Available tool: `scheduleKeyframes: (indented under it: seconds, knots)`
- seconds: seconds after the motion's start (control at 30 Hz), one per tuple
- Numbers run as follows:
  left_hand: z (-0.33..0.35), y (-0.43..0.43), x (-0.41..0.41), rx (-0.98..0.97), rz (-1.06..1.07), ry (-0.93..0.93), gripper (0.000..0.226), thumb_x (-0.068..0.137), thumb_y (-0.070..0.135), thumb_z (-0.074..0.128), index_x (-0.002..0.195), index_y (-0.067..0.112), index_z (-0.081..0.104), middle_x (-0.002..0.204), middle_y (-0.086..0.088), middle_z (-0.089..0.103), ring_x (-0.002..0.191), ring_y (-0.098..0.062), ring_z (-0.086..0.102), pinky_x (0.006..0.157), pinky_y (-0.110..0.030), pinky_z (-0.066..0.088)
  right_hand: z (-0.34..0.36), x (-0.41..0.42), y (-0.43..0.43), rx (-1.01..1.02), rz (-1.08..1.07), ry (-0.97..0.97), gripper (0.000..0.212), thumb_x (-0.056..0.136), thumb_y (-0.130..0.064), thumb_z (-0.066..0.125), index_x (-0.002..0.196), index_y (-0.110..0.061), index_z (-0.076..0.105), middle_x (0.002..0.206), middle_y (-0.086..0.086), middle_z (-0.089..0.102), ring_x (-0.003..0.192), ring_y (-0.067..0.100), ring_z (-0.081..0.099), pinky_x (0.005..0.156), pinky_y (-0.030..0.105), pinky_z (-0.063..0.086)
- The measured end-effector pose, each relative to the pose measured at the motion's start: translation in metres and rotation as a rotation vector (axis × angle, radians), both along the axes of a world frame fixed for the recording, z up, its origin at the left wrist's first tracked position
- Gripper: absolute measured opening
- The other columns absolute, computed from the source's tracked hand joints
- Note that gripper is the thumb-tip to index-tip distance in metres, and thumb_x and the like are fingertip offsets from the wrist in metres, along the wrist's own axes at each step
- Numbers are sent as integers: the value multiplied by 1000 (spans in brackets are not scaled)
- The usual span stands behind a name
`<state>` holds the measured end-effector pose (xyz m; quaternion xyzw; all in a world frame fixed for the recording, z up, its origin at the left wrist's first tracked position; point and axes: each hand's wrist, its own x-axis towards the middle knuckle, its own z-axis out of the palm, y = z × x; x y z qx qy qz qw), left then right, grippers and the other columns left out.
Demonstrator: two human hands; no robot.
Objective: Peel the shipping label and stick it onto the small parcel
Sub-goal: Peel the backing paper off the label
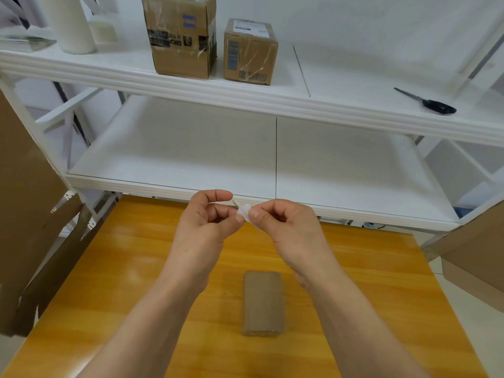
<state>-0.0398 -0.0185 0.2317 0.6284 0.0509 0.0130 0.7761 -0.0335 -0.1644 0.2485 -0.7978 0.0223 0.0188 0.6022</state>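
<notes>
my left hand and right hand meet fingertip to fingertip, each pinching the white shipping label between thumb and forefinger, the other fingers curled in. the label hangs in the air beyond the small parcel, not touching it. the small parcel, plain brown, lies flat on the orange wooden desk between my forearms. beyond the parcel stands a white shelf unit. on its upper shelf, beyond the parcel, a large taped cardboard box sits just beside a smaller labelled box, and black scissors lie beyond and right of the parcel. flattened cardboard leans far left of the parcel.
</notes>
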Motion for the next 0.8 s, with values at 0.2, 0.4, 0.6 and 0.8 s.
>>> scheduleKeyframes:
  seconds: [0.2, 0.4, 0.6, 0.8]
  knots:
    - [1, 0, 0, 27, -10, -20, 29, 86, -1, 67, 108, 16, 58, 90, -16, 72, 91, -27, 70, 89, -39, 51, 1, 2, 1, -24, -12, 20, 13, 90, -31, 67, 83, -23, 75, 84, -7, 74, 86, 13, 66, 79, 33, 53]
    - [-2, -2, 0, 57, -9, -20, 23, 90, -4, 55, 82, 14, 66, 72, 9, 64, 76, -15, 58, 79, -36, 52, 1, 4, 1, -5, -50, 32, 15, 92, -32, 63, 86, -22, 73, 89, -1, 75, 90, 21, 69, 83, 40, 56]
    - [-6, -2, 1, 75, 39, 4, 11, 84, 13, 72, 82, 14, 62, 85, -9, 59, 82, -26, 56, 80, -46, 52, 3, 1, 1, 39, -34, 56, 15, 94, -30, 61, 89, -21, 72, 88, -6, 75, 78, 4, 70, 68, 21, 52]
    - [-8, -2, 1, 59, 68, 122, 36, 84, 6, 70, 112, 21, 54, 99, -15, 61, 93, -26, 64, 80, -41, 56, 3, -2, 0, 84, -48, 73, 16, 95, -28, 60, 89, -18, 71, 86, -5, 75, 68, -1, 65, 60, 14, 49]
